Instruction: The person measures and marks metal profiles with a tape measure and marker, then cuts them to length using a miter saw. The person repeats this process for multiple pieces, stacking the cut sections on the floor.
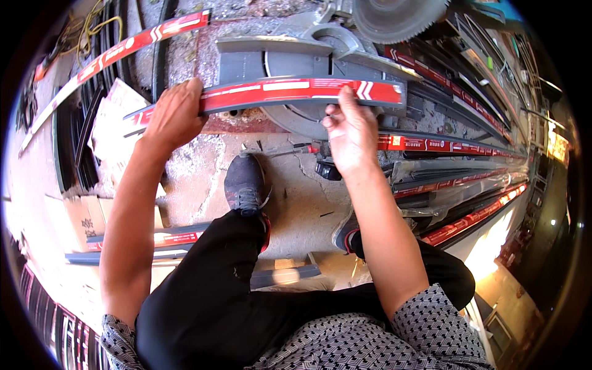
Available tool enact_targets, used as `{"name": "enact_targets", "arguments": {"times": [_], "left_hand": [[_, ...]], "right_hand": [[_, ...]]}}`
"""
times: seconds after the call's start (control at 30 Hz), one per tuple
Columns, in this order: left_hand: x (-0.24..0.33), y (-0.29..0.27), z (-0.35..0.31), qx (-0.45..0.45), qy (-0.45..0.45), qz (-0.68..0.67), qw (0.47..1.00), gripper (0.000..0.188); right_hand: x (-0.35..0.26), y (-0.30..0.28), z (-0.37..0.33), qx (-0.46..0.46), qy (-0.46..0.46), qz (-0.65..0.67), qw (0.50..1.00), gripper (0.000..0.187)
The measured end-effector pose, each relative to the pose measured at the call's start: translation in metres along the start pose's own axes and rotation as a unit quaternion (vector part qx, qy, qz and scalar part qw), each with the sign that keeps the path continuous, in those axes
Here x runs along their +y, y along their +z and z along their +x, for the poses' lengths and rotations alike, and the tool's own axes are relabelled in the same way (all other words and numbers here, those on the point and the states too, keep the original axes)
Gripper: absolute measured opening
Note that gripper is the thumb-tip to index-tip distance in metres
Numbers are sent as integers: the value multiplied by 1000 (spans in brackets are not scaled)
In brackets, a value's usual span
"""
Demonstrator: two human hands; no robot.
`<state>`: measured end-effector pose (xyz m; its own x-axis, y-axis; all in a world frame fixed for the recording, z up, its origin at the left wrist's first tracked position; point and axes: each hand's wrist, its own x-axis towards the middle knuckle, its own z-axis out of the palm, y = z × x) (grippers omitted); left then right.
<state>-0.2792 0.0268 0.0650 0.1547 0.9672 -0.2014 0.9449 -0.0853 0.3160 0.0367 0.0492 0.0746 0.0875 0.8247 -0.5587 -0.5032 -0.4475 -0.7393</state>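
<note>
Across the front of a miter saw (242,66) lies a long dark profile strip (271,92) with red printed film along its face. My left hand (176,117) is closed around this strip left of the saw base. Toward the strip's right end, my right hand (353,132) pinches its near edge, thumb on top and fingers curled; the grip underneath is partly hidden. The toothed saw blade (401,18) stands raised beyond the strip, apart from both hands.
Bundles of similar red-filmed profiles (447,146) lie at the right. Another long strip (126,48) slants across the upper left, near a yellow cord (92,24). A screwdriver-like tool (299,149) lies by my shoe (245,182). Cardboard (83,216) sits at the left.
</note>
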Motion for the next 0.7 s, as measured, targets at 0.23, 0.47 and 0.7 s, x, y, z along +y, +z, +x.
{"name": "enact_targets", "arguments": {"times": [0.23,0.47,0.7], "left_hand": [[-4,-7,22,-44,25,21,999,48],[-29,-5,47,-76,5,-73,994,64],[-26,-8,69,-90,-36,-73,993,69]], "right_hand": [[33,-15,36,-3,54,68,996,16],[40,-12,58,-28,76,89,993,11],[30,-10,73,-18,106,59,993,16]]}}
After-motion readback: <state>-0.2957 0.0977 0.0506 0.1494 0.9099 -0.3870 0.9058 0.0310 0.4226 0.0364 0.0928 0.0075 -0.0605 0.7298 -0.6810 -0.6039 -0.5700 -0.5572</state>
